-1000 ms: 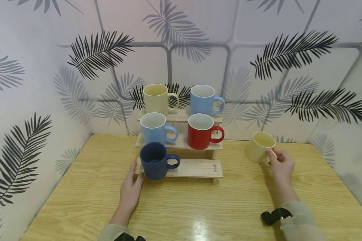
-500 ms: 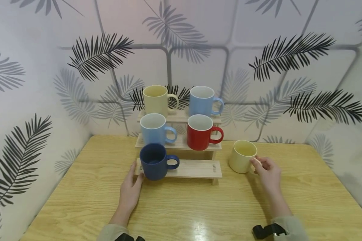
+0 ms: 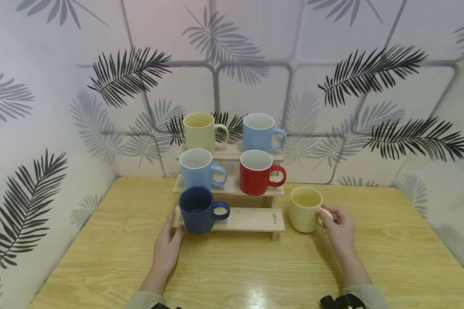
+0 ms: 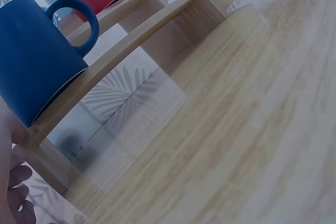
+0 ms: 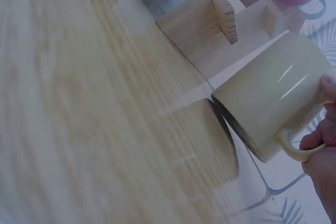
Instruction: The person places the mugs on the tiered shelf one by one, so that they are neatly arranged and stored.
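Observation:
My right hand (image 3: 339, 227) pinches the handle of a pale yellow mug (image 3: 304, 214) just right of the wooden rack (image 3: 247, 219). In the right wrist view, a gap shows between the mug's base and its reflection on the table. My left hand (image 3: 167, 246) holds the left end of the rack's lowest shelf, thumb at the front edge and fingers beside the leg. Next to that hand, a dark blue mug (image 3: 198, 214) stands on the lowest shelf. A light blue mug (image 3: 196, 169) and a red mug (image 3: 255, 174) occupy the middle shelf.
On the top shelf stand another pale yellow mug (image 3: 199, 133) and another light blue mug (image 3: 258, 133), handles to the right. Bare board shows on the lowest shelf, right of the dark blue mug. Behind the wooden table (image 3: 232, 266) rises a leaf-patterned wall (image 3: 255, 38).
My right hand has carried the pale yellow mug left and nearer to me, up beside the rack's right end. My left hand has stayed at the rack.

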The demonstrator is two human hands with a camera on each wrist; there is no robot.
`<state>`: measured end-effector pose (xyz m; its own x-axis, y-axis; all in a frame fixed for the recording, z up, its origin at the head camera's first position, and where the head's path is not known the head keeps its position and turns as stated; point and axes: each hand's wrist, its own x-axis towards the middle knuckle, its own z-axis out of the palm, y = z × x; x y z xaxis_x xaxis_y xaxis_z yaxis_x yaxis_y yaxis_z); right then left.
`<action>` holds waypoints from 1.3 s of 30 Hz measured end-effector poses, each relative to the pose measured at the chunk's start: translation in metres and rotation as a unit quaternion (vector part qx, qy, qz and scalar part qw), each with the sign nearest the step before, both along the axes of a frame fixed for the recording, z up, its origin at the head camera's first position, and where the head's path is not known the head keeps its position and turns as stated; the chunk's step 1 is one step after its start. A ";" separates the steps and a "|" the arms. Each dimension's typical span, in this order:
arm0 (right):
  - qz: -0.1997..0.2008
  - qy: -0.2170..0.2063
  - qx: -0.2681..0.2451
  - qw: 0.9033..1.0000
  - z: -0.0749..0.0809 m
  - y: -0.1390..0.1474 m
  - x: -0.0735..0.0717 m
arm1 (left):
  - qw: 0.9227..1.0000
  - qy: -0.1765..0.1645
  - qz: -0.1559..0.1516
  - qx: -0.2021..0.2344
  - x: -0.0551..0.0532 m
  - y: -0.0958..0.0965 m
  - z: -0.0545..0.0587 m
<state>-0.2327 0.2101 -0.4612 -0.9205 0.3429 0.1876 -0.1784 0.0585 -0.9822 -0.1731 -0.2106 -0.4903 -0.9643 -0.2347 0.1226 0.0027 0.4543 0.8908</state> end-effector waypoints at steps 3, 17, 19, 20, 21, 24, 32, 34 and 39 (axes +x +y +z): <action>0.016 0.016 -0.017 1.000 0.001 -0.001 0.003 | 1.000 -0.001 0.000 -0.001 0.001 0.000 -0.001; 0.160 0.159 -0.118 0.967 0.029 -0.005 0.019 | 1.000 0.005 -0.001 -0.005 0.001 -0.002 -0.001; 0.202 0.179 -0.137 0.953 0.033 -0.006 0.020 | 1.000 0.003 -0.002 -0.005 0.001 -0.003 -0.001; 0.218 0.187 -0.145 0.947 0.034 -0.007 0.021 | 1.000 0.004 -0.003 -0.005 0.001 -0.002 0.000; 0.231 0.193 -0.151 0.941 0.035 -0.009 0.021 | 1.000 0.005 -0.004 -0.004 0.001 -0.002 0.000; 0.265 0.206 -0.163 0.928 0.038 -0.015 0.024 | 1.000 0.009 -0.004 -0.004 0.001 -0.002 -0.001; 0.275 0.218 -0.137 0.926 0.039 -0.040 0.024 | 1.000 0.012 -0.011 0.001 -0.002 0.001 -0.003; 0.266 0.216 -0.124 0.931 0.039 -0.048 0.022 | 1.000 0.013 -0.009 0.000 -0.001 0.001 -0.004; 0.224 0.191 -0.069 0.953 0.037 -0.067 0.017 | 1.000 0.008 -0.004 0.003 0.000 -0.001 -0.002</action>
<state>-0.2157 0.1430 -0.4241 -0.8538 -0.0223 0.5201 -0.5014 -0.2331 -0.8332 -0.1731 -0.2120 -0.4925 -0.9642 -0.2278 0.1358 0.0200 0.4480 0.8938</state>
